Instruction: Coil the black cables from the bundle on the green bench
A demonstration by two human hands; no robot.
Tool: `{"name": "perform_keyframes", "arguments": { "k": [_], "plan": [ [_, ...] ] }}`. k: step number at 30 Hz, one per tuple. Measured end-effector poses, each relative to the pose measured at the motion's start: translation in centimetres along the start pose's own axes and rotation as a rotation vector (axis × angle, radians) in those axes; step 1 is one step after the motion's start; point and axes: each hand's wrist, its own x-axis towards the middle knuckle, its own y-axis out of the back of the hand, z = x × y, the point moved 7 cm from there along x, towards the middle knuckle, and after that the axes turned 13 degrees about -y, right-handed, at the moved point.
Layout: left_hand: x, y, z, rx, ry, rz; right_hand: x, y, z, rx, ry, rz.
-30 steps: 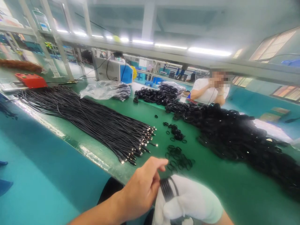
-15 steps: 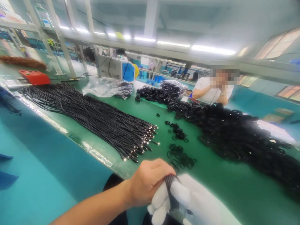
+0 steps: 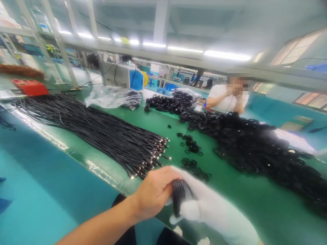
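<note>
Near the bottom centre, my bare left hand (image 3: 155,192) is closed on one end of a black cable bundle (image 3: 178,195). My right hand (image 3: 195,200), in a white glove, is wrapped round the same looped bundle and touches my left hand. Just beyond them, small black rings (image 3: 192,144) lie scattered on the green table (image 3: 163,119). Many straight black cables (image 3: 102,126) lie side by side to the left, with metal connectors at their near right ends.
A large heap of coiled black cables (image 3: 255,146) covers the right side. Behind are a clear plastic bag (image 3: 104,96), a red device (image 3: 30,87) and a blue-white box (image 3: 122,77). A person (image 3: 224,97) sits across the table, under a metal shelf rail.
My gloved right hand has shifted up and round the bundle, which now shows as a wider curved loop. My left hand moved slightly left and up. The view has turned slightly.
</note>
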Motion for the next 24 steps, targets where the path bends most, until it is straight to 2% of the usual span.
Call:
{"name": "perform_keyframes", "arguments": {
  "k": [2, 10, 16, 19, 24],
  "plan": [
    [0.1, 0.0, -0.2, 0.025, 0.022, -0.006, 0.8, -0.1, -0.1, 0.114, -0.019, -0.072],
    [1.0, -0.2, -1.6, 0.152, 0.175, -0.043, 2.7, 0.5, 1.4, 0.325, -0.045, -0.173],
    [1.3, -0.9, -3.9, -0.164, 0.428, -0.003, 2.7, 1.3, 2.3, 0.55, -0.03, -0.31],
    [1.6, -1.0, -4.6, -0.13, 0.469, 0.017, 3.1, 1.8, 3.4, 0.592, -0.042, -0.306],
    [1.4, -2.0, -5.3, -0.167, 0.582, 0.0, 3.5, 2.1, 3.9, 0.541, 0.011, -0.227]
  ]
}}
